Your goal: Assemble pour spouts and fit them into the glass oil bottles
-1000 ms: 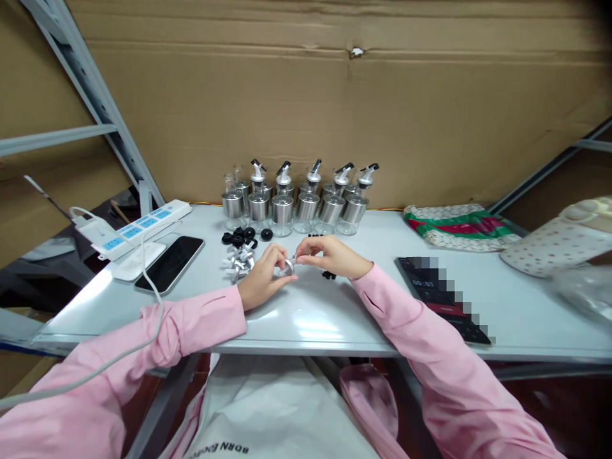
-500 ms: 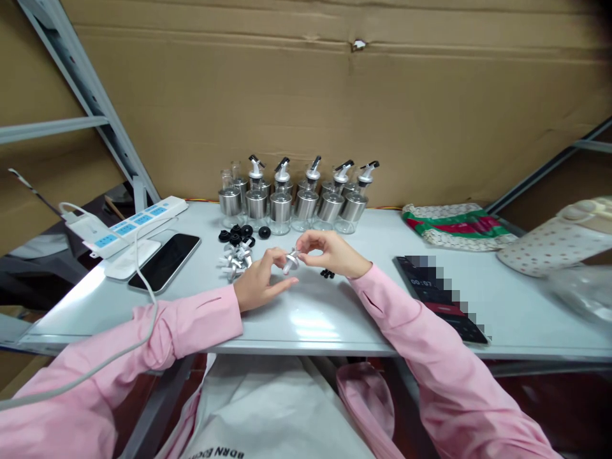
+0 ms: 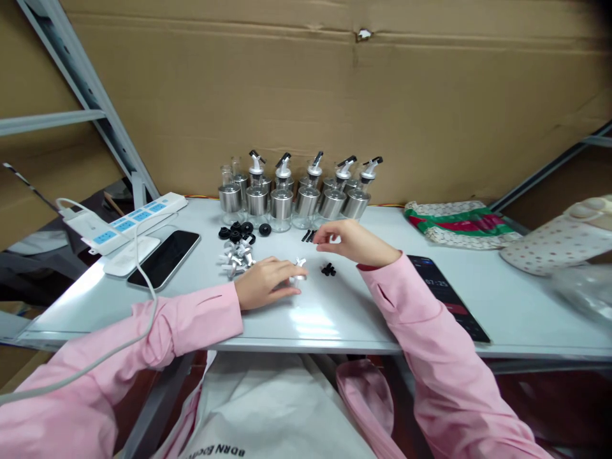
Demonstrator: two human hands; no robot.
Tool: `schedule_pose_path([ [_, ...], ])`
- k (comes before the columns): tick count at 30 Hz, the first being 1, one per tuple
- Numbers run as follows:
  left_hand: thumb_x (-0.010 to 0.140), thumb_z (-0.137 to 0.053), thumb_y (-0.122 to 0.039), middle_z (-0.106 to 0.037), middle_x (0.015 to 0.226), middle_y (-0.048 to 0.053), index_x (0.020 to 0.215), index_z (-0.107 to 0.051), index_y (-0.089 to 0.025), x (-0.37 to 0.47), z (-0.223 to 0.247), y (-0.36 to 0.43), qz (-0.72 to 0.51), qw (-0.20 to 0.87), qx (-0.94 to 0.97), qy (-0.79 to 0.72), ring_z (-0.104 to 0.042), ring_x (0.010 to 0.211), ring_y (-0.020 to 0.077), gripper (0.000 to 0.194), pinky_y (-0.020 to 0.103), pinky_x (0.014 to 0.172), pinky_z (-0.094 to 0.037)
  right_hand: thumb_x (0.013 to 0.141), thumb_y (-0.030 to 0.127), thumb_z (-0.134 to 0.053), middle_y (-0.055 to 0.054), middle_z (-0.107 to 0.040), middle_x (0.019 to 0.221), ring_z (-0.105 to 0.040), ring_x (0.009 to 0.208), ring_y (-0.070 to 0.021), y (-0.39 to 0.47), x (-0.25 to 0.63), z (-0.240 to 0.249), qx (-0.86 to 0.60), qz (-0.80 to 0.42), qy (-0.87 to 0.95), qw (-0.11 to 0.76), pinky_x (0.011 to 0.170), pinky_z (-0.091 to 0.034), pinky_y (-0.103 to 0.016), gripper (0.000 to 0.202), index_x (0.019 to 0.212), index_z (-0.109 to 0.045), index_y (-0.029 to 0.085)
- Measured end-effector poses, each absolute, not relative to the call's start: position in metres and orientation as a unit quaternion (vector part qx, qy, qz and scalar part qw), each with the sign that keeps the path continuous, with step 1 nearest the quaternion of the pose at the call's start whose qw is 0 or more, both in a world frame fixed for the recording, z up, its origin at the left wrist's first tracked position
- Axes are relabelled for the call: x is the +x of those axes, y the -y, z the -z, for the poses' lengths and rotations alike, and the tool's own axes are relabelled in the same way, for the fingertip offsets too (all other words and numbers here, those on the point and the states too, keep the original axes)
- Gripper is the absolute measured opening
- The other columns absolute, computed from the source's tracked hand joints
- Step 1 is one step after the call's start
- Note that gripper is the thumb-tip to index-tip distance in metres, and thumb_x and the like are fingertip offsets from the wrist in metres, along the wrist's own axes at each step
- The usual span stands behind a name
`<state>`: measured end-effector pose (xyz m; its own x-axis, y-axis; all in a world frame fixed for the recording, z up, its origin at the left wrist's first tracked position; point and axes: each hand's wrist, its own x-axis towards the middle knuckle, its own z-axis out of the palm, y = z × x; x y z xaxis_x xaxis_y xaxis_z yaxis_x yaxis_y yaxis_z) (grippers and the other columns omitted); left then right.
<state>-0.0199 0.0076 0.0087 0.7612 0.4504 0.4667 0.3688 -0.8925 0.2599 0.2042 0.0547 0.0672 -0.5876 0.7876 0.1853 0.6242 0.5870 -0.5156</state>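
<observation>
My left hand [image 3: 268,282] is closed round a white pourer spout [image 3: 299,262], low over the table; its fingers partly cover the spout. My right hand [image 3: 354,242] reaches beyond it, fingertips pinched at a short row of thin black lever pieces [image 3: 307,236]. Whether one lies between those fingertips I cannot make out. Just below the right hand is a little heap of small black parts [image 3: 328,269]. Left of my left hand lies a pile of white pourer spouts [image 3: 235,258], with several black round stoppers [image 3: 234,233] behind it.
Steel-and-glass bottles [image 3: 281,204] stand at the back, several of them topped with pourers. A phone [image 3: 165,260], a white power strip [image 3: 136,223] and a cable are at left. To the right are another phone [image 3: 449,296], a patterned pouch [image 3: 463,223] and a dotted white object [image 3: 554,239].
My right hand has left the spout and moved right and away from me to the black lever pieces. The left hand has shifted slightly right, keeping the spout.
</observation>
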Motion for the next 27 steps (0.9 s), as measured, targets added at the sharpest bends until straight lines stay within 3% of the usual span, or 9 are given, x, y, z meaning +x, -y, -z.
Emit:
schedule_pose_path([
  [5,0.087,-0.047,-0.037,-0.066,0.095,0.007,0.107,-0.056,-0.016,-0.018,-0.007,-0.007,-0.221,0.06,0.956,-0.184,-0.06,0.086,0.0159,0.031,0.027,0.079,-0.043,0.066,0.017,-0.061,-0.003,-0.069,0.071,-0.061,0.065,-0.015,-0.072,0.231,-0.061,-0.455,-0.238,0.857,0.044,0.064,-0.045,-0.025,0.012,0.074,-0.07,0.016],
  [8,0.087,-0.047,-0.038,-0.066,0.096,0.007,0.108,-0.056,-0.016,-0.018,-0.008,-0.007,-0.227,0.055,0.954,-0.187,-0.06,0.085,0.0157,0.032,0.027,0.08,-0.044,0.065,0.015,-0.061,-0.003,-0.069,0.071,-0.06,0.065,-0.0148,-0.075,0.233,-0.056,-0.465,-0.251,0.849,0.005,0.064,-0.045,-0.025,0.015,0.077,-0.071,0.015],
  [27,0.086,-0.048,-0.037,-0.066,0.093,0.008,0.106,-0.057,-0.014,-0.018,-0.01,-0.007,-0.224,0.057,0.957,-0.173,-0.061,0.084,0.0164,0.031,0.028,0.077,-0.046,0.062,0.016,-0.064,-0.001,-0.07,0.069,-0.06,0.063,-0.0137,-0.079,0.23,-0.048,-0.453,-0.291,0.842,0.015,0.064,-0.045,-0.024,0.015,0.075,-0.073,0.016],
])
